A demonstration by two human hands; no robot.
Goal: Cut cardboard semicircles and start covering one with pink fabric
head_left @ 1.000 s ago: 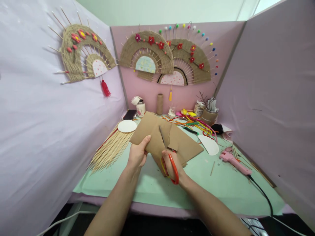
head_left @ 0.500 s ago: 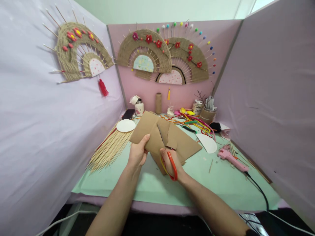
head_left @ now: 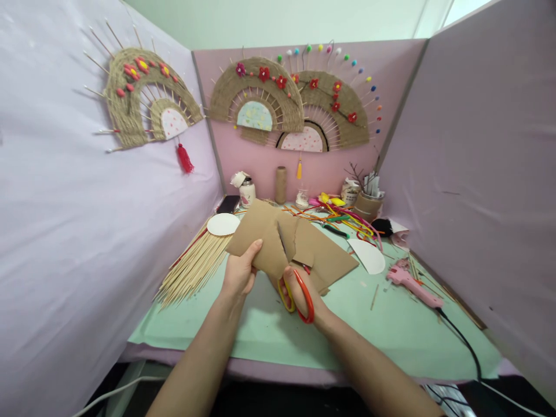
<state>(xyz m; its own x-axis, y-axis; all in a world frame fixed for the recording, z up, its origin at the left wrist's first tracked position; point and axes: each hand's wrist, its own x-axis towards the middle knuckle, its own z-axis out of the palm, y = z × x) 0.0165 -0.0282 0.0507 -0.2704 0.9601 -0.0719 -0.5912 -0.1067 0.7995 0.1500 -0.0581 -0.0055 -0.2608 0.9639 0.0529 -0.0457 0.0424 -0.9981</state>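
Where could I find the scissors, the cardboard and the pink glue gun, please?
Scissors (head_left: 308, 295): head view, on the red handle loop.
Cardboard (head_left: 263, 229): head view, on its face, left of the slit.
Pink glue gun (head_left: 413, 285): head view, mid-body.

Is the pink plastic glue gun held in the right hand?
No, the glue gun lies on the green tabletop; the right hand grips red-and-yellow-handled scissors.

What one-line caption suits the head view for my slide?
Left hand grips brown cardboard while the right hand holds red-and-yellow-handled scissors against it.
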